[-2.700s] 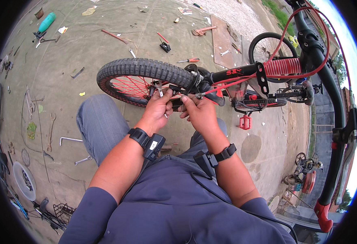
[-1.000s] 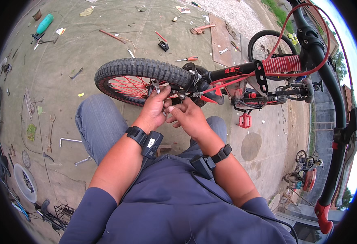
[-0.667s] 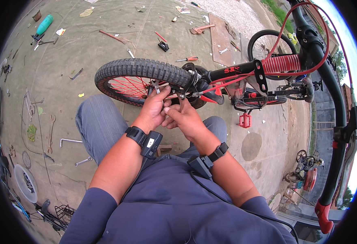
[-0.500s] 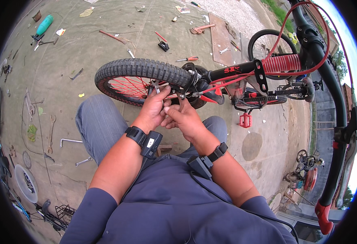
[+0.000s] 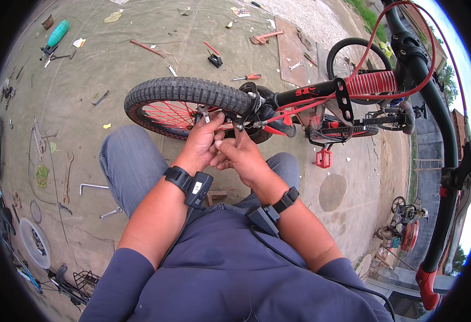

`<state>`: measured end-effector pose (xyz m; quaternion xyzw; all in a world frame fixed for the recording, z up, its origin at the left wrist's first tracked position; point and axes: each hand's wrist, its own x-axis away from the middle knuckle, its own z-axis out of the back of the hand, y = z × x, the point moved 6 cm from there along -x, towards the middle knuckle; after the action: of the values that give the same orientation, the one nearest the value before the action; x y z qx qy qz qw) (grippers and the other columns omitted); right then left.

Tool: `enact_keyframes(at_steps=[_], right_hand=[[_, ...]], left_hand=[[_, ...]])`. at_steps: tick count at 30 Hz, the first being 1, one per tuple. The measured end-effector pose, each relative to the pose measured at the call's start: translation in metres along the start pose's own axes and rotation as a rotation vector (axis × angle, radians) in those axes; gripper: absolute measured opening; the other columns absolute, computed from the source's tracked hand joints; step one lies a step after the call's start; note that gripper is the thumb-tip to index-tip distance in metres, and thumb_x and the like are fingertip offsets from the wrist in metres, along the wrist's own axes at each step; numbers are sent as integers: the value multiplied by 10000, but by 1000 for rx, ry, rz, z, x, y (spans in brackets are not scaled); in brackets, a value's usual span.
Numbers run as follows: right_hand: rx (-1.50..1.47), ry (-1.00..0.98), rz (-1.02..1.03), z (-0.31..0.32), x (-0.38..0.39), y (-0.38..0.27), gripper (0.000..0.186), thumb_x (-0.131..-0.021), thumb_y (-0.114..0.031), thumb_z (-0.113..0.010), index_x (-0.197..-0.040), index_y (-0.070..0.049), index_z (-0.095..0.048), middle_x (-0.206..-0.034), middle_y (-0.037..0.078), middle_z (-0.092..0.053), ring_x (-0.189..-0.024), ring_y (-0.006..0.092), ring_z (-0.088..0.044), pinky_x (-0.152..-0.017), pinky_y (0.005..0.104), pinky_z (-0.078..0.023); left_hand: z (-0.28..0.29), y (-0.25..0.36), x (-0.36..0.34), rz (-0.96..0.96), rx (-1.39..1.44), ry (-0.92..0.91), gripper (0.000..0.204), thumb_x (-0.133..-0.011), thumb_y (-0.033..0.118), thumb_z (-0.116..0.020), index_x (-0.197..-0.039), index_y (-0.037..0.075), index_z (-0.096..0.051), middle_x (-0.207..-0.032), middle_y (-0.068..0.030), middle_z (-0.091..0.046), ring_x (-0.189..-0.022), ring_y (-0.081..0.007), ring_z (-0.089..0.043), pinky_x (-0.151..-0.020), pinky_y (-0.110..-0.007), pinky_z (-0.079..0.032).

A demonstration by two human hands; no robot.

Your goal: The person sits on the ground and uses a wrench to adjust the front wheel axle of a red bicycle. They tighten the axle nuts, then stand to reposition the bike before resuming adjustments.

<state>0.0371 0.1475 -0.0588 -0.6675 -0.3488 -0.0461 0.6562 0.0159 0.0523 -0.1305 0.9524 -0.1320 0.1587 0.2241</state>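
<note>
A bicycle's front wheel (image 5: 187, 88) with a knobby black tyre and red spokes is right before me. Beside its spokes is my left hand (image 5: 198, 144), fingers closed; a small silver wrench (image 5: 205, 115) sticks up past its thumb. Close against it, my right hand (image 5: 242, 155) is closed under the rim brake (image 5: 251, 104). A thin metal piece (image 5: 239, 132) rises from its fingers, its kind unclear. The fingertips of both hands meet and partly hide what lies between them.
Behind the fork, the black and red frame (image 5: 305, 95) runs right to the handlebar (image 5: 447, 129). On the ground lie a screwdriver (image 5: 248, 77), a pipe wrench (image 5: 266, 37), a long wrench (image 5: 68, 176) and an L-shaped bar (image 5: 92, 187). A white basin (image 5: 33, 242) stands at the left.
Almost nothing differs. Both hands keep their place by the wheel and brake, with only a very slight shift of the left wrist.
</note>
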Motion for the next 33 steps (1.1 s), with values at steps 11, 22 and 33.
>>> enact_keyframes(at_steps=[11, 22, 33], right_hand=[[3, -5, 2, 1, 1, 0, 429, -982, -148, -626, -1291, -33, -351, -979, 115, -672, -743, 192, -693, -638, 315, -551], [55, 11, -20, 1, 5, 3, 647, -988, -160, -628, -1440, -1, -192, -992, 109, -663, -760, 201, -704, -649, 308, -557], [50, -28, -8, 4, 9, 5, 877, -1007, -186, -626, -1614, 13, -27, -1025, 92, -677, -798, 188, -716, -688, 285, -562]], left_hand=[[-6, 5, 5, 11, -16, 0, 152, -1029, 236, -632, -1132, 132, -592, -829, 59, -534, -569, -30, -474, -379, -204, -327], [1, -2, -1, 8, 17, 25, 168, -1023, 234, -641, -1160, 149, -599, -798, 66, -503, -566, -36, -444, -393, -212, -347], [-5, -2, 1, 21, 75, 9, 206, -1050, 316, -598, -1078, 114, -572, -795, 26, -525, -593, -46, -443, -457, -230, -410]])
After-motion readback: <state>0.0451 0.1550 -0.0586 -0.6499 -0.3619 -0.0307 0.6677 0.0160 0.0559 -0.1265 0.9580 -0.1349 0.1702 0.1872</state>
